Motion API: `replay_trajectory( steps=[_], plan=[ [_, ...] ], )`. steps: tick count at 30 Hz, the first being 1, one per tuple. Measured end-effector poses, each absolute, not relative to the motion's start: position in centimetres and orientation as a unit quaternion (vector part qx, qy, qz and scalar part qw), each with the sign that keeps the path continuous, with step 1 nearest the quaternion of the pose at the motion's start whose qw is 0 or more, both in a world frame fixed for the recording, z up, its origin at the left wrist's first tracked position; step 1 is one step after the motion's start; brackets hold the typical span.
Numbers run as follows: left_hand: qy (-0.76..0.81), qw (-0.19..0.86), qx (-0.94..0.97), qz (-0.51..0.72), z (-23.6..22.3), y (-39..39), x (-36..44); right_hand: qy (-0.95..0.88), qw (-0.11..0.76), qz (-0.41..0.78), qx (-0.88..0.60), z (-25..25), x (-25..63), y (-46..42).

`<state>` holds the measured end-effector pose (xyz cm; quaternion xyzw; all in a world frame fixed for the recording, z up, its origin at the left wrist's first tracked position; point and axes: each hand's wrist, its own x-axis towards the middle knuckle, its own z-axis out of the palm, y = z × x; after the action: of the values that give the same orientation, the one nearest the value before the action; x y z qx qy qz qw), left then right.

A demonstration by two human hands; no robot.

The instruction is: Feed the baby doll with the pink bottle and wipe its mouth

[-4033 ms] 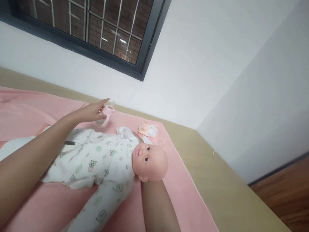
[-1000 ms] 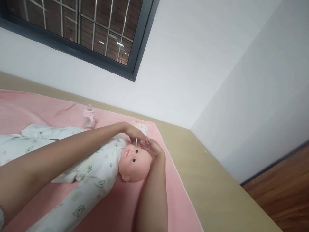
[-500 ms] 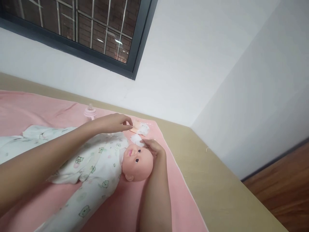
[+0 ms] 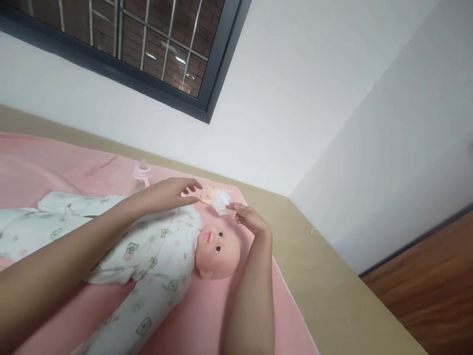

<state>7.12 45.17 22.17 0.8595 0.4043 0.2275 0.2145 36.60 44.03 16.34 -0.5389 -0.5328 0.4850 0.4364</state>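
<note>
My right hand pinches a small white tissue just beyond the doll's head. The tissue lies over or against a small orange-and-white packet; whether they touch I cannot tell. My left hand is beside the packet's left edge, with thumb and fingers apart and nothing held. Below both hands a baby doll lies on its back, its head to the right. It wears a white suit with green animal prints, partly covered by my left forearm.
A pink baby bottle stands behind my left forearm, partly hidden. The pink sheet lies over a pale wooden surface. White walls rise behind it, with a dark-framed barred window at upper left.
My right hand has moved up from beside the doll's head, carrying the tissue to the packet. My left hand's fingers have spread further apart. The view has shifted slightly.
</note>
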Motion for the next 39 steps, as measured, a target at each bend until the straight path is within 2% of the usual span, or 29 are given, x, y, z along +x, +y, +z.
replay_trajectory(
  steps=[7, 13, 20, 23, 28, 32, 39],
  plan=[
    [0.366, 0.198, 0.865, 0.281, 21.0, 44.3, 8.3, -0.68, 0.298, 0.381, -0.551, 23.2, 32.5, 40.6],
    [0.362, 0.204, 0.868, 0.272, 21.8, 44.2, 7.9, -0.748, 0.218, 0.348, -0.521, 25.6, 28.3, 38.5],
    [0.341, 0.19, 0.892, 0.227, 23.0, 44.7, 6.7, -0.772, 0.229, 0.333, -0.491, 26.7, 27.3, 37.4],
    [0.326, 0.219, 0.891, 0.227, 23.3, 44.8, 6.3, -0.751, 0.254, 0.296, -0.532, 26.7, 27.4, 37.5],
    [0.292, 0.275, 0.889, 0.22, 23.8, 44.8, 5.7, -0.738, 0.179, 0.267, -0.594, 26.5, 27.4, 37.9],
    [0.267, 0.321, 0.888, 0.192, 24.0, 44.5, 5.4, -0.75, 0.202, 0.269, -0.569, 26.3, 27.4, 38.2],
    [0.218, 0.298, 0.883, 0.29, 24.0, 44.0, 6.0, -0.744, 0.233, 0.291, -0.555, 25.9, 26.6, 38.8]
  ],
)
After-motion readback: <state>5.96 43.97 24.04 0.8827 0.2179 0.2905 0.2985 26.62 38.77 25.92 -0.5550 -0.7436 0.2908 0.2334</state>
